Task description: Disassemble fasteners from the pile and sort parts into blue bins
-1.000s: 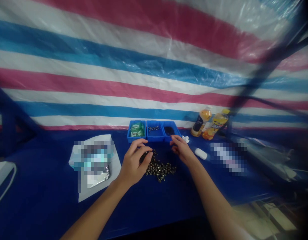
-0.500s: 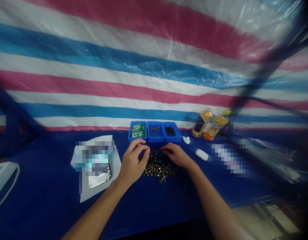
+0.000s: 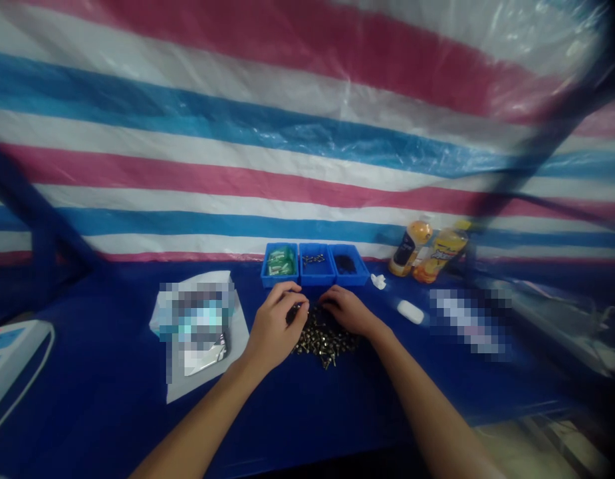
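- Two drink bottles stand near the desk's far right corner: an orange bottle (image 3: 411, 247) with a dark label, and a yellow-capped bottle (image 3: 441, 255) whose slanted lettering is too blurred to read.
- Writing on the packet (image 3: 202, 332) toward the desk's left edge and on the pale item (image 3: 467, 324) toward its right edge is pixelated.
- A white device (image 3: 18, 352) at the left edge shows blue panels and a red mark, without legible words.
- The pile of small metal screws (image 3: 324, 342) lies mid-desk (image 3: 307, 412), between the near edge and three blue bins at the far edge.
- The left bin (image 3: 272, 280) holds a green packet, the middle bin (image 3: 317, 279) a few shiny metal pieces, the right bin (image 3: 352, 280) something dark.
- The left hand (image 3: 280, 324) curves over the pile's left side, thumb and forefinger nearly meeting; whether they grip a screw cannot be told.
- The right hand (image 3: 351, 311) has bent fingers at the pile's far side; their hold, if any, is hidden.
- A second ago the right hand was up by the right bin; now it is lower, its fingertips closer to the left hand's.
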